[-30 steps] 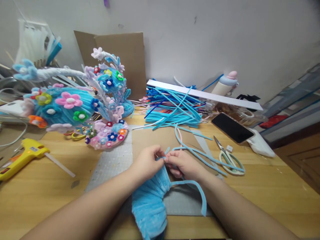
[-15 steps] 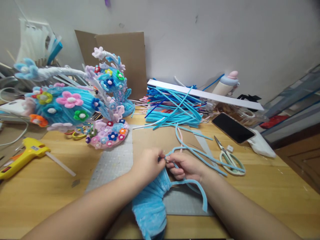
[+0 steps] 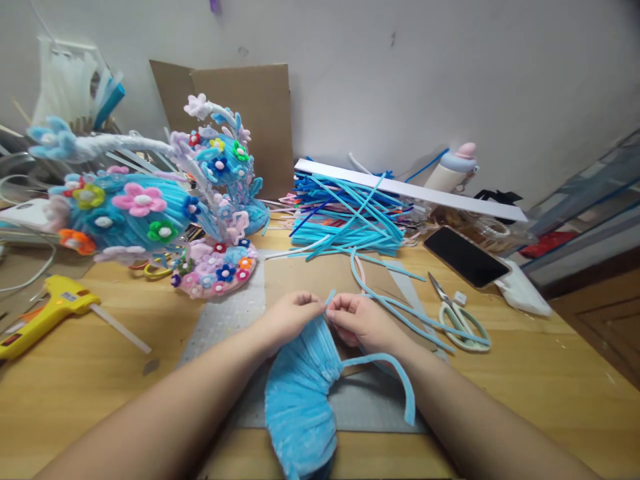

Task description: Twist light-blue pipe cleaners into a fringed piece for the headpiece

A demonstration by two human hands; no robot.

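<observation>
A curved light-blue fuzzy piece (image 3: 300, 400), wrapped in pipe cleaners, extends from the hands down to the table's front edge. My left hand (image 3: 295, 317) pinches its upper end. Close beside it, my right hand (image 3: 357, 320) has its fingers pressed together at the same end, where a short blue pipe cleaner tip (image 3: 331, 297) sticks up between the hands. What exactly the right fingers grip is too small to tell. A loose blue strand (image 3: 395, 367) curves out from the piece's right side, below the right hand. Under the hands are cardboard (image 3: 285, 277) and a grey cutting mat (image 3: 240, 333).
Flower-covered blue craft pieces (image 3: 135, 207) stand at the left, behind a yellow glue gun (image 3: 65, 303). Pipe cleaners (image 3: 350, 217) are piled at the back. Scissors (image 3: 463, 320), a phone (image 3: 467, 257) and a bottle (image 3: 450, 167) are on the right.
The fuzzy piece's upper part shows more now, as my left hand has shifted slightly left and up. My right hand has turned, with its back more upward. The strand between the hands is mostly hidden.
</observation>
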